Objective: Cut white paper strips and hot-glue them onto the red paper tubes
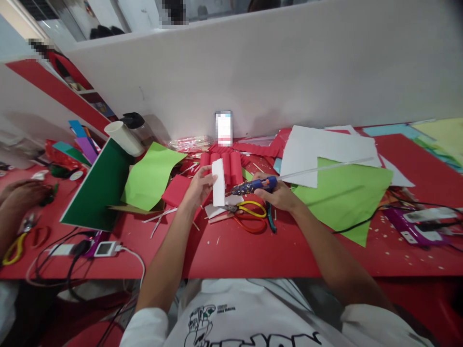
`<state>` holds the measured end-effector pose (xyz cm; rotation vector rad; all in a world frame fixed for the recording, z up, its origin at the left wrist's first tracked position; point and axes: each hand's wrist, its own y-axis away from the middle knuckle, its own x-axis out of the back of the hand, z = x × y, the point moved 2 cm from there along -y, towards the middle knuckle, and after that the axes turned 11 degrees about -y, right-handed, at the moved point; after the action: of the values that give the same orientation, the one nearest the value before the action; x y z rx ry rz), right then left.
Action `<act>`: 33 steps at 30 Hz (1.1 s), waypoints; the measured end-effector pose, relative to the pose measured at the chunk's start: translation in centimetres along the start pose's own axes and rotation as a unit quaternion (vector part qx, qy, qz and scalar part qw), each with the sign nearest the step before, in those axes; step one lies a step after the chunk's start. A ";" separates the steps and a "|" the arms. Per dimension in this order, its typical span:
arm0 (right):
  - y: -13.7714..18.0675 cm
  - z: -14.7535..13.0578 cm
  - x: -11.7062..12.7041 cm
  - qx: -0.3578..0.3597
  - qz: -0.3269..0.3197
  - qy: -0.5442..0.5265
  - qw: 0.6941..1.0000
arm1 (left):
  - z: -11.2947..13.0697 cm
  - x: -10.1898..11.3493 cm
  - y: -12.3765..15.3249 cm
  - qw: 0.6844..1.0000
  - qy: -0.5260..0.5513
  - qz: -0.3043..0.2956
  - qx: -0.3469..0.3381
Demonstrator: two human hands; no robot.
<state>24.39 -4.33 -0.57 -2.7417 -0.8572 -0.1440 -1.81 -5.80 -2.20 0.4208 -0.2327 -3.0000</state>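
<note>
A white rectangular strip (218,185), upright and slightly tilted, is pinched in my left hand (201,185) by its left edge. My right hand (278,193) is wrapped around a dark blue glue gun (249,186), its nozzle pointing left at the lower part of the strip. A clear glue stick (325,166) sticks out from the back of the gun. Red rolled tubes (236,168) stand behind the strip. Below my hands lie scissors with yellow and red handles (252,209), beside a teal-handled tool (271,219) and white scraps.
Green sheets (154,176) and white foam sheets (329,147) lie to either side. A phone (224,129) leans on the partition. Power strips (415,226) with cables sit at right and left. Behind a dark green board (97,188), another person's hands (27,195) are at work.
</note>
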 end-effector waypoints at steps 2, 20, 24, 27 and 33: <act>0.0 0.0 0.1 0.003 0.016 0.004 1.000 | 0.1 0.0 0.0 1.000 0.002 0.002 0.000; -0.1 -0.6 -0.2 0.001 0.028 0.063 0.998 | 0.0 0.0 -0.1 1.000 0.004 -0.003 0.000; -0.1 -0.5 -0.3 0.008 -0.006 0.048 0.999 | 0.1 0.0 -0.1 1.000 0.006 -0.002 -0.002; 0.0 -0.2 -0.2 0.012 -0.031 0.041 0.999 | 0.1 0.0 0.0 1.000 0.011 0.000 0.000; -0.1 0.0 0.2 0.026 -0.041 0.022 0.999 | 0.2 0.1 0.0 1.000 0.017 0.003 0.000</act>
<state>24.49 -4.13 -0.55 -2.6458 -0.9490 -0.1937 -1.95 -5.77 -2.05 0.4707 -0.2294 -2.9833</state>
